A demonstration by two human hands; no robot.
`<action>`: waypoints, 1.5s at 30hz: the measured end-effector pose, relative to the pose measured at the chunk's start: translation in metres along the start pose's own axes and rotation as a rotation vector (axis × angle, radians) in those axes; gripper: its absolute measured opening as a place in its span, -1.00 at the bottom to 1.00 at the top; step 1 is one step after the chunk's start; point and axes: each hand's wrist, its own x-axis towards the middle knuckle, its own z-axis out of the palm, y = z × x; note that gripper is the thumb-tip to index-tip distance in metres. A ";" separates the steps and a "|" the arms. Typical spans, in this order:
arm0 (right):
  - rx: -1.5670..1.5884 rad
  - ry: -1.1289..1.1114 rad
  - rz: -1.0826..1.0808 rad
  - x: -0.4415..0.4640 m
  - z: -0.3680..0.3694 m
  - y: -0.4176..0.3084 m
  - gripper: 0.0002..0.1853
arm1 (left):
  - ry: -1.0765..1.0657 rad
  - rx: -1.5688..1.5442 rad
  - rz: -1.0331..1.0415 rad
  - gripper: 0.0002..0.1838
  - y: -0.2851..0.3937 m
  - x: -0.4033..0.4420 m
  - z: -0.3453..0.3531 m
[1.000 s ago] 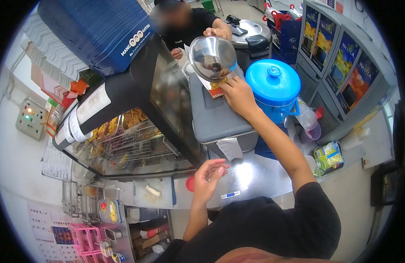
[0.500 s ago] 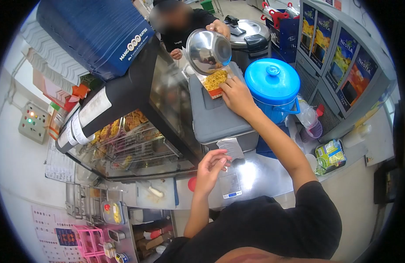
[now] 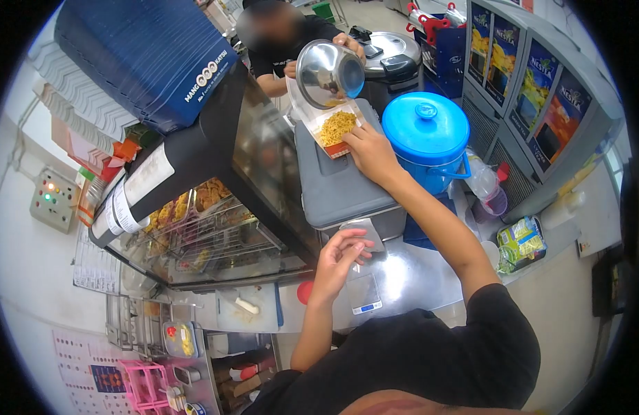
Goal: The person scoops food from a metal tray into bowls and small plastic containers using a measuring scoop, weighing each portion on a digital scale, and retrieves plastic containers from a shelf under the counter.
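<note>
My right hand (image 3: 370, 150) pinches the edge of an open paper box (image 3: 336, 149) on a grey cooler box (image 3: 326, 190). Yellow noodles (image 3: 338, 128) lie in the box. A co-worker's hand holds a steel bowl (image 3: 323, 75) tilted above it, and their other hand is by the box's raised lid. My left hand (image 3: 341, 261) hangs over the steel counter with its fingers apart and nothing in it, near a small scale (image 3: 364, 294).
A glass food warmer (image 3: 215, 200) stands to the left, under a blue bag (image 3: 150, 62). Right of the cooler is a blue lidded bucket (image 3: 425, 131), with a drink dispenser (image 3: 533, 90) beyond. The co-worker (image 3: 285, 41) stands across the cooler.
The steel bowl has shifted left and up off the box, uncovering the noodles. The co-worker's other hand has risen to the lid. My hands have barely moved.
</note>
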 end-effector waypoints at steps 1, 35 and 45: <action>-0.006 0.003 0.006 0.000 0.000 0.000 -0.79 | -0.001 -0.001 0.002 -0.67 -0.001 0.000 0.000; -0.032 0.008 0.004 -0.002 0.001 0.001 -0.80 | -0.075 -0.052 -0.029 -0.69 -0.014 -0.009 0.006; -0.017 0.013 0.014 -0.002 0.001 0.001 -0.81 | -0.078 -0.053 -0.041 -0.68 -0.017 -0.012 0.007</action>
